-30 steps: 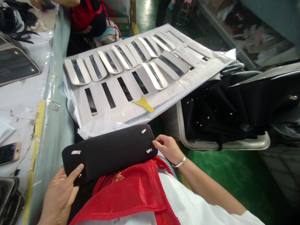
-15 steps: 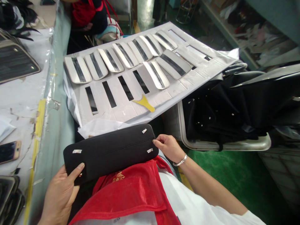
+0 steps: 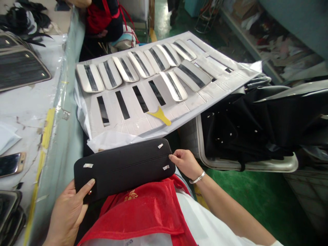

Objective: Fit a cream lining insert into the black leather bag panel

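A long black panel (image 3: 123, 171) with rounded corners and a stitched seam along its length lies across my lap. Several small pale tape pieces stick to its face, and a small metal stud (image 3: 90, 192) shows near its lower left corner. My left hand (image 3: 70, 208) grips the left end, thumb on top beside the stud and fingers underneath. At the opposite end, the thumb and forefinger of my right hand (image 3: 186, 163) pinch the edge by the seam. A red apron (image 3: 143, 208) is just below the panel.
Ahead is a white-covered board (image 3: 184, 109) bearing several pale curved panels (image 3: 90, 78) and a yellow forked piece (image 3: 161, 115). To the right, a bin (image 3: 205, 160) holds black material (image 3: 238, 126). The left table (image 3: 28, 106) carries a phone (image 3: 12, 164). Another person (image 3: 105, 20) sits beyond.
The whole view has shifted slightly, so the surroundings appear a little further right and lower. Both hands keep the same hold on the black panel.
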{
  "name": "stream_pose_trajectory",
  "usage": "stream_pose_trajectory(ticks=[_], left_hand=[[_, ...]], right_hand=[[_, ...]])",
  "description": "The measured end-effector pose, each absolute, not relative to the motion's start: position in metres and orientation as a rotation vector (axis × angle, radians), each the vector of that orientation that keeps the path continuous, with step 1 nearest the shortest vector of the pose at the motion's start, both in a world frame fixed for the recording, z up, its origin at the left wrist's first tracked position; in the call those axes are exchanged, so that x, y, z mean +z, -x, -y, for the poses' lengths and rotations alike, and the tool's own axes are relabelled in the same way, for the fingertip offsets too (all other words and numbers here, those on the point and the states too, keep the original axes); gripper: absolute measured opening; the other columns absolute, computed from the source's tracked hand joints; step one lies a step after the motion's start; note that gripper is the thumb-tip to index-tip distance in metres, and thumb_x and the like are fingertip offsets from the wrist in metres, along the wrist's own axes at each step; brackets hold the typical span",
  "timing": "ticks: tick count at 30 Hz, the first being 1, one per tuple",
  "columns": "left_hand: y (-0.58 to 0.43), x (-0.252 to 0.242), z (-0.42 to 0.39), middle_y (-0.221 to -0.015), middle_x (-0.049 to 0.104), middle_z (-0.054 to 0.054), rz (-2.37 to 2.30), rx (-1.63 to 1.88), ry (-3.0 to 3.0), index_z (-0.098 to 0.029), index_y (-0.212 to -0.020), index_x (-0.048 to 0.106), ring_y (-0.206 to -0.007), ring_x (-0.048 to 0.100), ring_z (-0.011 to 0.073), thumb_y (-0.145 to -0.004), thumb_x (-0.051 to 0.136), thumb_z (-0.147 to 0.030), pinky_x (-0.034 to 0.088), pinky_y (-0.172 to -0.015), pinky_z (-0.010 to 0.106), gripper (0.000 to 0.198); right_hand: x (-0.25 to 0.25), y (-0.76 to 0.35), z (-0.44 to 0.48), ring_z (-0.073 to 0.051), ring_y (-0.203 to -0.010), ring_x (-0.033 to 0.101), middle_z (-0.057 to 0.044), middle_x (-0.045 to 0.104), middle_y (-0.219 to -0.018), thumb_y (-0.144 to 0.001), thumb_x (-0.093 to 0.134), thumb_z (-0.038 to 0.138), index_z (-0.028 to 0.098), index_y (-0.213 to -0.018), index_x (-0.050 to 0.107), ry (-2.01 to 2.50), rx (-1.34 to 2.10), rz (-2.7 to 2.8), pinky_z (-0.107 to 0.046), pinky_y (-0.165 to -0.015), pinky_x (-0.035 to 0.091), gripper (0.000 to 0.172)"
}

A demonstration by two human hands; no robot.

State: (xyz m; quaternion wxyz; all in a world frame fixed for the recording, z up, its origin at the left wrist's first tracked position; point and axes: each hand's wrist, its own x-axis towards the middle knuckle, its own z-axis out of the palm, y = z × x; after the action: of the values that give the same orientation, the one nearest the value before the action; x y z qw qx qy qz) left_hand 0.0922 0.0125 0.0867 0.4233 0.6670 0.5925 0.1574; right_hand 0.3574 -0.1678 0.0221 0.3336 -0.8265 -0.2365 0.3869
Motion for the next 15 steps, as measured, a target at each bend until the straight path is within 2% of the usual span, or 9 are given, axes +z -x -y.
stream_pose_trajectory(ticks=[3,6,8,11,15], left_hand=[[-0.095,0.089,-0.015,-0.067,0.067,0.000,-1.452,0.338,-1.337,-0.023,-0.066,0.064,-0.071,0.064,0.0216,-0.059,0.065,-0.037,0.055,-0.071,0.032,0.015],[-0.089,0.084,-0.016,-0.085,0.069,0.004,-1.327,0.366,-1.125,-0.020,-0.092,0.065,-0.080,0.064,0.0226,-0.063,0.067,-0.042,0.054,-0.075,0.033,0.036],[-0.081,0.079,-0.020,-0.090,0.069,0.006,-1.298,0.408,-1.099,-0.018,-0.104,0.061,-0.082,0.064,0.0228,-0.067,0.066,-0.045,0.053,-0.074,0.034,0.046],[-0.063,0.071,-0.036,-0.089,0.067,0.006,-1.233,0.343,-1.243,-0.015,-0.100,0.061,-0.081,0.063,0.0200,-0.073,0.062,-0.044,0.052,-0.072,0.030,0.039],[-0.043,0.071,-0.055,-0.065,0.057,-0.001,-1.310,0.137,-1.528,-0.016,-0.078,0.059,-0.058,0.056,0.0131,-0.075,0.056,-0.046,0.046,-0.048,0.020,0.030]], right_hand=[[0.021,-0.358,0.166,-0.008,-0.047,0.034,0.004,0.041,-0.046,-0.075,0.052,0.041,0.016,-0.054,0.050,2.161,1.015,0.590,-0.021,-0.043,0.023,0.033],[0.026,-0.357,0.166,-0.007,-0.044,0.031,0.004,0.038,-0.045,-0.074,0.052,0.045,0.016,-0.054,0.048,2.122,1.062,0.570,-0.021,-0.041,0.021,0.035],[0.029,-0.356,0.166,-0.007,-0.042,0.029,0.005,0.034,-0.043,-0.073,0.053,0.049,0.017,-0.053,0.046,2.103,1.108,0.547,-0.021,-0.040,0.019,0.038],[0.028,-0.358,0.165,-0.007,-0.040,0.025,0.006,0.030,-0.043,-0.069,0.054,0.057,0.018,-0.056,0.046,2.105,1.224,0.454,-0.022,-0.039,0.016,0.042],[0.023,-0.362,0.162,-0.007,-0.040,0.024,0.006,0.030,-0.044,-0.063,0.054,0.068,0.019,-0.056,0.047,2.124,1.338,0.362,-0.023,-0.041,0.016,0.050]])
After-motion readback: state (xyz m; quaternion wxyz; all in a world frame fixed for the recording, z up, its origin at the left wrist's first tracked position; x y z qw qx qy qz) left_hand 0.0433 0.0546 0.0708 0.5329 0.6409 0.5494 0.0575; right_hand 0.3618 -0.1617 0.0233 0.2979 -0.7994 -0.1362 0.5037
